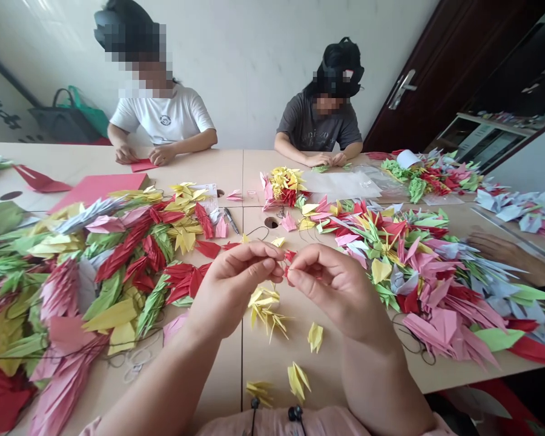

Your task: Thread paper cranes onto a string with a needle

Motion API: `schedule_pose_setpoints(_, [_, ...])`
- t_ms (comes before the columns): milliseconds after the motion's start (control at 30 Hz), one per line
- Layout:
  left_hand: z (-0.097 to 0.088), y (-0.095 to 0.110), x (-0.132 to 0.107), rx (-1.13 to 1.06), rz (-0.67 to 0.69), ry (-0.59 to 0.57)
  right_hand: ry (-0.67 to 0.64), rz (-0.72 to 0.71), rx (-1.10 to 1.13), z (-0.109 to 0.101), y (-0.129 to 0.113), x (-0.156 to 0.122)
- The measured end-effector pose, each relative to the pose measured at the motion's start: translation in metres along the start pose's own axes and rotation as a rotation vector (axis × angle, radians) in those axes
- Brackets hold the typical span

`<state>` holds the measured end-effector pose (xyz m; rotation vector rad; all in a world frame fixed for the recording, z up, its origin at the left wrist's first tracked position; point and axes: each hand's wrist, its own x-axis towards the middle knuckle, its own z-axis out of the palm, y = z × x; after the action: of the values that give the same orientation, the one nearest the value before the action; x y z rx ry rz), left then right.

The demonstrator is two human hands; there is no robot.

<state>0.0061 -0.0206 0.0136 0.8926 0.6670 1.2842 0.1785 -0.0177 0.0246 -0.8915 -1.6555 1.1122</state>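
Both my hands are raised over the middle of the table, fingertips nearly meeting. A small red folded-paper piece [290,257] is pinched between the thumb and fingers of my right hand [333,287]; my fingers cover most of it. My left hand [236,281] is closed in a pinch right beside it, and whatever sits between its fingertips is too small to make out. Below my hands lies a clump of yellow folded-paper pieces [267,307]. Nearer to me are loose yellow pieces, one [315,336] below my right hand and another [298,381] close to the table edge.
Heaps of colourful folded paper spread left [118,266] and right [418,260], with dark cords among them. A pen [231,221] lies near a cable hole [271,223]. Across sit two people, one handling red paper [143,165], another green pieces. Someone's hand [504,251] rests at right.
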Motion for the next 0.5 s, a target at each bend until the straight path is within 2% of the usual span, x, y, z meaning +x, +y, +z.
schedule_pose_setpoints(100, [0.000, -0.001, -0.002, 0.032, 0.003, -0.018, 0.037, -0.028, -0.104, 0.004, 0.000, 0.001])
schedule_pose_setpoints(200, [-0.003, -0.003, -0.002, 0.098, 0.080, -0.032, 0.007, 0.000, -0.114, 0.004, 0.004, 0.003])
schedule_pose_setpoints(333, [-0.002, -0.003, -0.001, 0.046, 0.146, 0.028, -0.078, 0.118, 0.118, 0.005, 0.014, 0.008])
schedule_pose_setpoints(433, [0.000, -0.001, 0.000, -0.040, 0.164, 0.093, -0.248, 0.232, 0.360, 0.009, 0.021, 0.012])
schedule_pose_setpoints(500, [0.001, 0.001, 0.002, -0.068, 0.195, 0.145, -0.354, 0.279, 0.430, 0.012, 0.024, 0.014])
